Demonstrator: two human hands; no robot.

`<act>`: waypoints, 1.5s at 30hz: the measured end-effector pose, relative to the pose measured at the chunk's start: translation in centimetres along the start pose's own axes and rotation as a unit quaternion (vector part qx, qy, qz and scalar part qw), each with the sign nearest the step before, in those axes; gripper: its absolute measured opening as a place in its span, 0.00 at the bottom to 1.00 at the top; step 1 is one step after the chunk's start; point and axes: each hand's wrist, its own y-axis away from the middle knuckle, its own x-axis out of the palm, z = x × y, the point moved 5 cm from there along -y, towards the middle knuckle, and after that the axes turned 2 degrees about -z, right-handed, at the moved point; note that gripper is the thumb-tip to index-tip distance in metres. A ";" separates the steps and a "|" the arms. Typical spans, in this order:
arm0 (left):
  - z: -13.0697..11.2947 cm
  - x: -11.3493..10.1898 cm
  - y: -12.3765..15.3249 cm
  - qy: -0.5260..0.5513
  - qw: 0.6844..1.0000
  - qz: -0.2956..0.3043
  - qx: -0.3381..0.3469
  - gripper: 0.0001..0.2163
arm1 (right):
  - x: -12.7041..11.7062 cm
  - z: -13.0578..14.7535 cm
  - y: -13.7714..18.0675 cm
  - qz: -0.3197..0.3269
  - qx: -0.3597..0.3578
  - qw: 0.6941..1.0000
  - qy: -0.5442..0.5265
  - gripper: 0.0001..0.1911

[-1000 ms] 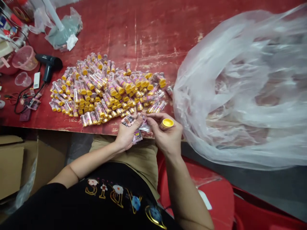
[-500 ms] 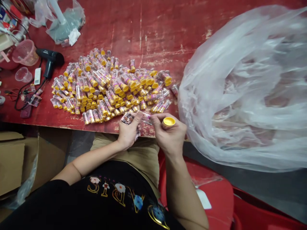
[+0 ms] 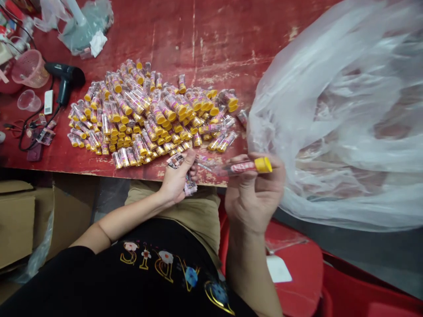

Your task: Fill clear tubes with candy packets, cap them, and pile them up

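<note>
My left hand (image 3: 176, 181) is closed around a bunch of small printed labels (image 3: 191, 186), whose ends stick out above and below the fingers. To its right, my right hand (image 3: 254, 198) grips a small tube (image 3: 243, 167) with a yellow cap (image 3: 263, 165). The tube lies nearly level, cap to the right, and red print with white lettering shows on it. Its left end is smeared by motion. Just beyond my hands is a big pile of clear wrapped tubes (image 3: 145, 105) with yellow ends.
A large translucent plastic bag (image 3: 280, 101) bulges over the table's right side. On the left of the red table (image 3: 224, 39) are a black hair dryer (image 3: 66, 79), a pink basket (image 3: 31, 70) and cords. A cardboard box (image 3: 16, 224) stands below left, a red chair (image 3: 297, 268) below right.
My right hand has moved right and turned, so the tube now lies sideways instead of its yellow cap facing up. My left hand keeps its hold on the labels.
</note>
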 end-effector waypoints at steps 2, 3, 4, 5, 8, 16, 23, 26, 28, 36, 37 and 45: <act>0.1 0.1 0.1 -0.010 1.000 0.022 -0.005 0.27 | -0.3 -0.1 0.3 -0.025 -0.043 0.998 0.027 0.20; 0.2 0.0 0.1 -0.014 0.999 0.029 -0.006 0.27 | -0.5 -0.1 0.5 -0.035 -0.065 0.996 0.039 0.21; 0.2 0.0 0.1 -0.019 0.999 0.033 -0.007 0.27 | -0.7 -0.1 0.7 -0.043 -0.085 0.994 0.050 0.23; 0.1 0.0 0.1 -0.023 0.999 0.035 -0.007 0.27 | -0.9 0.0 0.8 -0.052 -0.105 0.991 0.060 0.24; 0.1 -0.1 0.1 -0.035 0.999 0.035 -0.010 0.26 | -1.6 0.2 1.5 -0.084 -0.152 0.980 0.099 0.22; -0.3 0.0 0.3 -0.059 0.997 0.048 0.007 0.27 | -2.8 -0.1 3.8 0.028 -0.161 0.957 0.238 0.16; -0.2 0.4 0.7 -0.071 0.992 0.105 -0.006 0.26 | -1.8 0.3 3.0 0.141 -0.117 0.948 0.260 0.26; -0.3 0.7 1.1 -0.074 0.990 0.122 0.012 0.26 | -1.7 0.5 3.0 0.105 -0.154 0.942 0.279 0.19; -0.5 0.8 1.3 -0.075 0.989 0.122 0.023 0.27 | -1.9 0.4 3.0 0.062 -0.151 0.949 0.269 0.19; -0.1 1.2 2.2 -0.106 0.981 0.160 0.020 0.24 | -1.5 0.5 3.1 0.059 -0.130 0.948 0.283 0.16; 0.1 1.1 2.2 -0.110 0.980 0.163 0.015 0.24 | -1.5 0.6 3.1 0.054 -0.125 0.949 0.286 0.16; 0.2 0.9 2.4 -0.111 0.985 0.129 0.008 0.22 | -1.5 0.7 3.9 -0.036 -0.172 0.948 0.264 0.18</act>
